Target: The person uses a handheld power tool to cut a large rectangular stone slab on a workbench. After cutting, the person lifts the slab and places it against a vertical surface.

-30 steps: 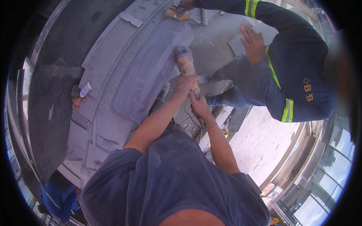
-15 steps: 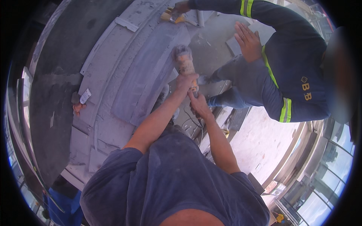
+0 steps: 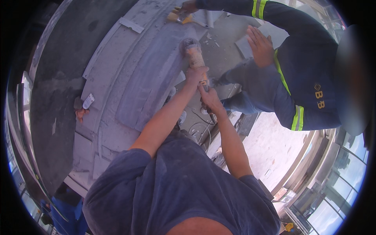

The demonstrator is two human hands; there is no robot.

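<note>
Both my hands are wrapped round a dusty orange angle grinder, held out ahead of me. My left hand grips its body behind the head. Further back, my right hand is closed on the rear handle, where a cord hangs down. The grinder's guarded head meets the right edge of a long, curved grey slab near its far end. Dust hides the disc itself, and I cannot tell how deep it touches.
A co-worker in a dark jacket with reflective bands stands at the right, one hand raised and the other holding a wide paintbrush at the slab's far end. A white-and-grey object lies left. The loose cable coils below my hands.
The grinder and both my hands have shifted slightly away from me and to the right, along the slab's edge. The co-worker's raised hand has moved a little to the right.
</note>
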